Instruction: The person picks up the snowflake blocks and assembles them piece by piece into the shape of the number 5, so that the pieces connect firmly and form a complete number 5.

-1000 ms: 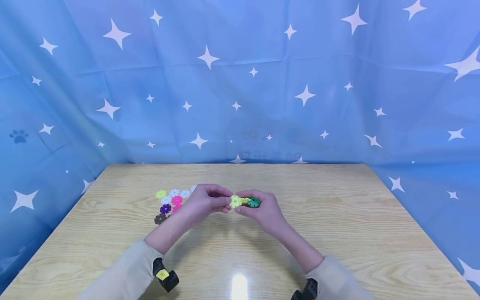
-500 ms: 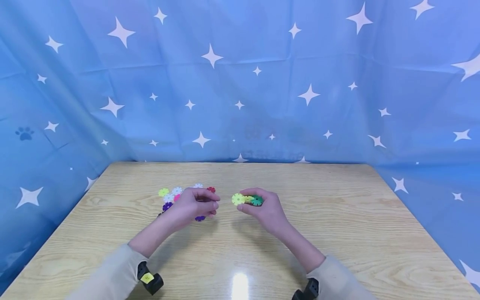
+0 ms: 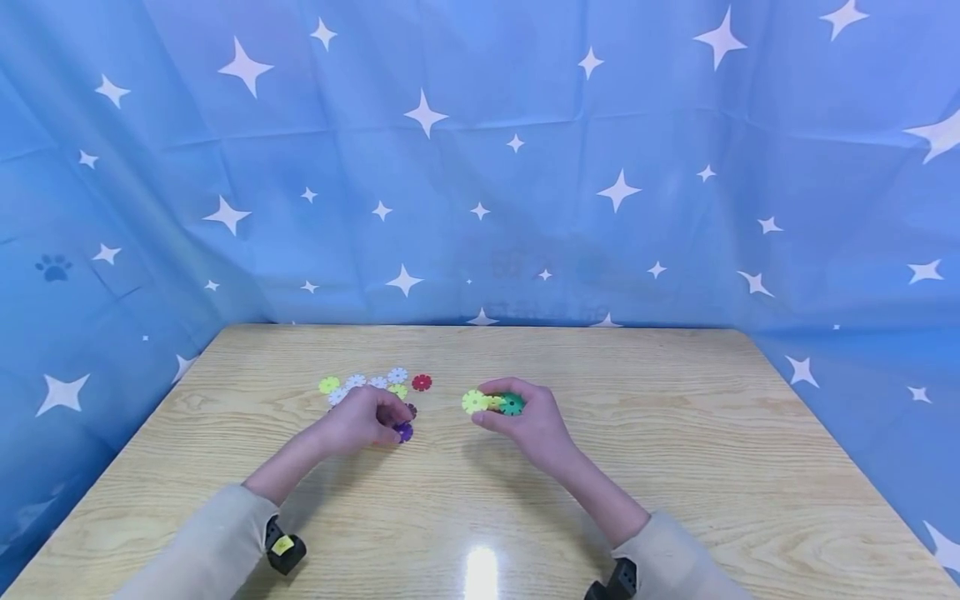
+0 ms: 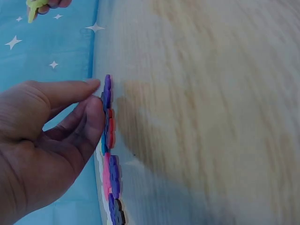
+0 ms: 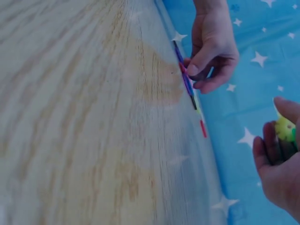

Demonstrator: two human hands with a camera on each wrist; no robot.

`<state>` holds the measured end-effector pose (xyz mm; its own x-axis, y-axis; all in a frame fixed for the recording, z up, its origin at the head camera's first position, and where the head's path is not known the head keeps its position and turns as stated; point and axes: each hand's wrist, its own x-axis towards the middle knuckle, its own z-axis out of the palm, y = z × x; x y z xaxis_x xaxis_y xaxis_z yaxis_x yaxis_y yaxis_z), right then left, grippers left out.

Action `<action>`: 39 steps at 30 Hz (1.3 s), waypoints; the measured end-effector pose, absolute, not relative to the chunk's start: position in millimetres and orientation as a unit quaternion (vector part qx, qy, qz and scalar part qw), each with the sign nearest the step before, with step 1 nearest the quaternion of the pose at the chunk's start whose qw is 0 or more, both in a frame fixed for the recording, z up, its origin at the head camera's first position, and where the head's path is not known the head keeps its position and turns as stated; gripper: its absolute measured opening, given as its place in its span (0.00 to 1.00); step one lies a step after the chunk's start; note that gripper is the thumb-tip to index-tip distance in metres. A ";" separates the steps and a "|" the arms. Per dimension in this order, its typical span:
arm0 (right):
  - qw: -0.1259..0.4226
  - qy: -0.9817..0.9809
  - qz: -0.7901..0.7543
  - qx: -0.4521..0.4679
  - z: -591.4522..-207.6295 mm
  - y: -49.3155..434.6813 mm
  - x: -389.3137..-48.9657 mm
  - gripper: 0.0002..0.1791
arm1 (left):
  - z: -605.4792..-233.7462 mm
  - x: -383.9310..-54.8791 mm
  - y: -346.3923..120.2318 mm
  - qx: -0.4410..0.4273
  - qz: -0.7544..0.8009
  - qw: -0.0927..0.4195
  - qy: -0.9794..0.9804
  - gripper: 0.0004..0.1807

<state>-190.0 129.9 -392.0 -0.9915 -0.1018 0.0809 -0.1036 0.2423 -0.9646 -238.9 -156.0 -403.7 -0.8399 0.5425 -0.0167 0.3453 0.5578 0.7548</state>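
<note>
Yellow and green flower-shaped pieces (image 3: 474,402), in a short row, are held between thumb and fingers of a person's right hand (image 3: 534,421) above the table (image 3: 675,467). Closer to the table's left edge, the left hand (image 3: 358,422) narrows at a purple piece (image 3: 406,432); whether it grips cannot be told. Pale pieces (image 3: 397,375) and a red piece (image 3: 422,382) lie toward the far edge.

The right hand (image 3: 534,422) holds yellow and green flower discs (image 3: 475,402); the left hand (image 3: 358,420) is at a purple disc (image 3: 406,432) on the surface (image 3: 712,433).
</note>
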 end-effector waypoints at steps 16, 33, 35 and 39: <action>-0.015 -0.788 0.610 0.077 -394.9 130.4 -189.3 0.18 | -406.8 -237.6 -151.6 0.215 0.348 0.090 0.908 0.14; -0.028 -0.787 0.612 0.080 -394.4 124.3 -185.8 0.18 | -408.1 -237.0 -149.6 0.238 0.337 0.092 0.906 0.15; -0.031 -0.786 0.612 0.075 -395.4 124.7 -185.7 0.18 | -408.4 -236.2 -149.7 0.240 0.338 0.091 0.906 0.15; -0.030 -0.785 0.615 0.070 -397.2 125.7 -185.4 0.18 | -408.7 -235.0 -150.9 0.258 0.339 0.080 0.901 0.13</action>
<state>-185.4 125.7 -397.2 -0.9884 -0.1470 0.0381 -0.0722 0.2343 -0.9695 -235.0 -150.9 -408.7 -0.8544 0.5187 0.0312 0.4105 0.6370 0.6525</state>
